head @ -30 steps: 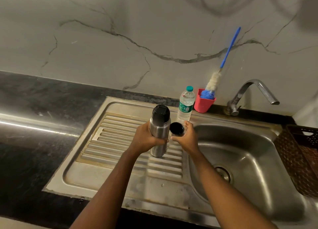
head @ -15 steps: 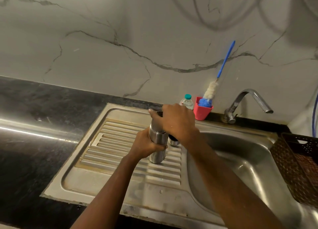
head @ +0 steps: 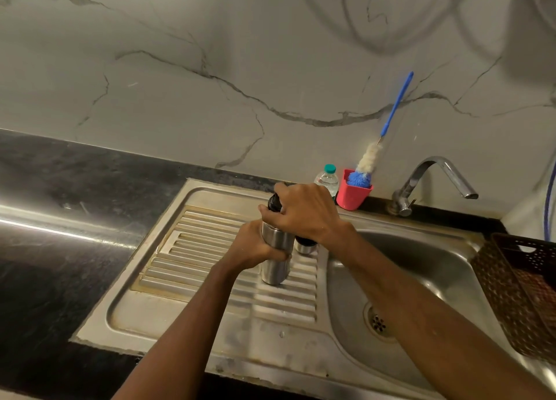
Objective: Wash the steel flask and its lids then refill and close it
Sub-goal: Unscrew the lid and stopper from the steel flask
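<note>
The steel flask stands upright on the ribbed drainboard of the sink. My left hand grips its body from the left. My right hand is curled over its top, gripping the black inner lid, of which only the left edge shows. The outer steel cap with a black inside stands on the drainboard just right of the flask, partly hidden under my right wrist.
A sink basin with a drain lies to the right, the tap behind it. A small water bottle and a red cup holding a blue bottle brush stand at the wall. A brown basket sits far right. Black counter lies left.
My right hand set the outer cap down beside the flask, rose and closed over the black lid on top. The left hand kept its grip on the flask body.
</note>
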